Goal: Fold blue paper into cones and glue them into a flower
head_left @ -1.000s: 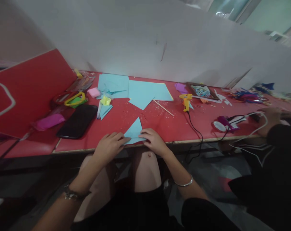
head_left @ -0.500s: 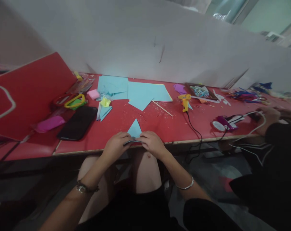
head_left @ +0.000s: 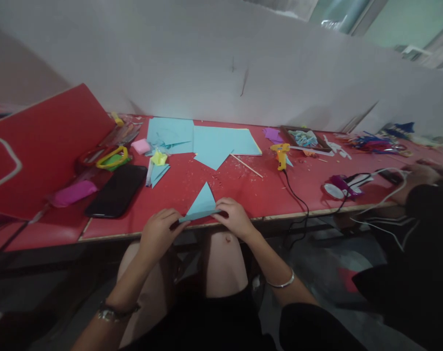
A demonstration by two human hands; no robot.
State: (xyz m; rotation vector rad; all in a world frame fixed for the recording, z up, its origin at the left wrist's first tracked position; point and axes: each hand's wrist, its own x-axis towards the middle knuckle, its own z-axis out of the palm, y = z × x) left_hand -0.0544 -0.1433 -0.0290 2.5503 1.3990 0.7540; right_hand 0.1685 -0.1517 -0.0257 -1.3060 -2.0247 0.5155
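A light blue paper triangle [head_left: 201, 202] lies at the near edge of the red table [head_left: 243, 187], its tip pointing away from me. My left hand [head_left: 159, 231] pinches its lower left corner with curled fingers. My right hand [head_left: 234, 217] presses and pinches the lower right corner. The bottom edge of the paper looks folded up between the two hands.
Larger light blue sheets [head_left: 207, 139] lie further back. A black phone [head_left: 116, 190] and pink and yellow scraps sit to the left, a yellow glue gun [head_left: 282, 153] with its black cord to the right. Another person's hand [head_left: 417, 178] rests at the far right by a white cable.
My hands have spread apart along the triangle's bottom edge; the left one slid left to the corner. The view shifted slightly.
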